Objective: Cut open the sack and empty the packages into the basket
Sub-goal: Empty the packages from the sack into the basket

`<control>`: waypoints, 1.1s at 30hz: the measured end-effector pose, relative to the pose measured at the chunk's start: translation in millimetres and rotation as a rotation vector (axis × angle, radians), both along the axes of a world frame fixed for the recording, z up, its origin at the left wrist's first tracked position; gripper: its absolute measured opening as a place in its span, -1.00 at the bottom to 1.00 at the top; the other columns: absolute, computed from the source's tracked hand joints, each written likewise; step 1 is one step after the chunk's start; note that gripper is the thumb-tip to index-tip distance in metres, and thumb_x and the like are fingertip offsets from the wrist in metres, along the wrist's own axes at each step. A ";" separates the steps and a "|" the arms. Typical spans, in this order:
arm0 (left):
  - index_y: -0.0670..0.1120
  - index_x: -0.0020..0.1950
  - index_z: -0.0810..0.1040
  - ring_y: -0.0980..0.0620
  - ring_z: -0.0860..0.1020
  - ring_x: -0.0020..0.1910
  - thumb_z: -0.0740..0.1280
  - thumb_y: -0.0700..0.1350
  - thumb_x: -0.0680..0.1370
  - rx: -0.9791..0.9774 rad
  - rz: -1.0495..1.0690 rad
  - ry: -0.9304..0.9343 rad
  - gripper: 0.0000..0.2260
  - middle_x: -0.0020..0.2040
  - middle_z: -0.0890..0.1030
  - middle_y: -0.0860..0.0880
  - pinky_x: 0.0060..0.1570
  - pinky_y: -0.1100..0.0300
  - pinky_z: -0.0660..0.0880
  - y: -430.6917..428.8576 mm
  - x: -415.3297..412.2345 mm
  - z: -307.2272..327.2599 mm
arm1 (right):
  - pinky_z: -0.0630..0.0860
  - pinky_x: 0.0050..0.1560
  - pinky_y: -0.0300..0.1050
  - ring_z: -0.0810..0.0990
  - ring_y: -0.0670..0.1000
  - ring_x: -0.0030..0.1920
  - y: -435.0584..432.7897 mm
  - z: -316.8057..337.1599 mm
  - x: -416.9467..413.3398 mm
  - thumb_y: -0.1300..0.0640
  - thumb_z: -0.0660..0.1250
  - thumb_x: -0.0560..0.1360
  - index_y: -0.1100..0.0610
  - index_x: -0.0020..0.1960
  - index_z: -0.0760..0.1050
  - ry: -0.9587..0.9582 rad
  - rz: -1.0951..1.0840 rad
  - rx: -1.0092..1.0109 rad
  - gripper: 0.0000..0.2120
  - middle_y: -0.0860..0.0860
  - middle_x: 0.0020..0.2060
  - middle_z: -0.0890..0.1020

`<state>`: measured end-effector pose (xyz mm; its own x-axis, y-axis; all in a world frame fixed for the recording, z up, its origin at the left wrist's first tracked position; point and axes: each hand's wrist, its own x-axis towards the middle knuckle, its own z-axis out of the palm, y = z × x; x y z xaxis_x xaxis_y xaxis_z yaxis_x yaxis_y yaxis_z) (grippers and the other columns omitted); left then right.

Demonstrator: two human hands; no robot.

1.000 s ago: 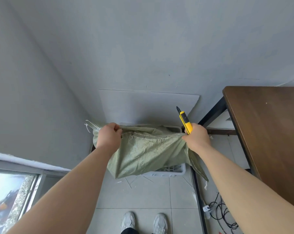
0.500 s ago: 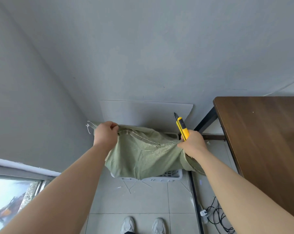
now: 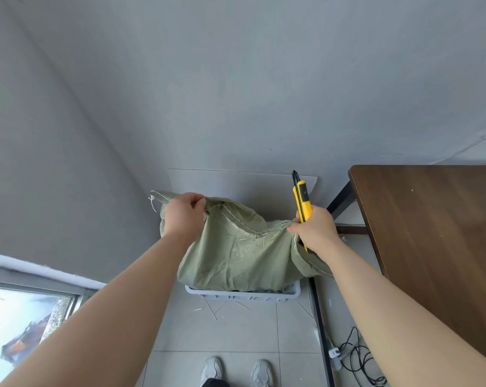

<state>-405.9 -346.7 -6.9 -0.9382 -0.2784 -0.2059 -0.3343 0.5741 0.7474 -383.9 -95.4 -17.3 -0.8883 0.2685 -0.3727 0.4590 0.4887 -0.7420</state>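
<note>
A green woven sack hangs upside down over a white slotted basket on the floor by the wall. My left hand grips the sack's stitched edge at its left corner. My right hand pinches the sack's right corner and also holds a yellow utility knife, its tip pointing up toward the wall. The sack's lower end droops into the basket and hides most of it. I cannot see any packages.
A dark wooden table on a black metal frame stands at the right. Cables and a plug lie on the tiled floor under it. A window is at lower left. My shoes stand on the tiles.
The sack has sunk lower toward the basket and sags more between my hands. My hands stayed on its two corners, the knife now pointing more upright.
</note>
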 end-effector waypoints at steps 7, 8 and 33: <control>-0.16 0.03 0.64 -0.05 0.54 -0.22 0.26 -0.16 0.57 0.026 0.022 0.011 -0.82 -0.28 0.59 -0.02 -0.12 0.15 0.46 -5.0 6.9 3.5 | 0.36 -0.37 -0.15 0.44 0.07 -0.35 -1.0 13.0 -0.3 0.34 0.38 0.36 0.13 -0.30 0.39 0.003 0.022 0.035 -0.80 0.06 -0.36 0.48; -0.16 0.03 0.64 -0.04 0.54 -0.22 0.25 -0.16 0.57 0.029 0.028 0.013 -0.82 -0.27 0.59 -0.03 -0.12 0.16 0.45 -4.4 7.5 5.9 | 0.36 -0.37 -0.15 0.44 0.08 -0.34 -1.2 15.2 -0.1 0.34 0.38 0.37 0.13 -0.29 0.40 0.003 0.005 0.032 -0.81 0.07 -0.35 0.48; -0.11 -0.04 0.63 -0.13 0.56 -0.19 0.23 -0.15 0.57 0.003 -0.008 -0.017 -0.82 -0.22 0.63 -0.09 -0.09 0.07 0.52 -11.3 -6.9 56.4 | 0.34 -0.36 -0.16 0.42 0.06 -0.36 -8.4 61.8 -16.7 0.33 0.34 0.39 0.12 -0.28 0.39 0.034 0.014 0.086 -0.81 0.04 -0.37 0.45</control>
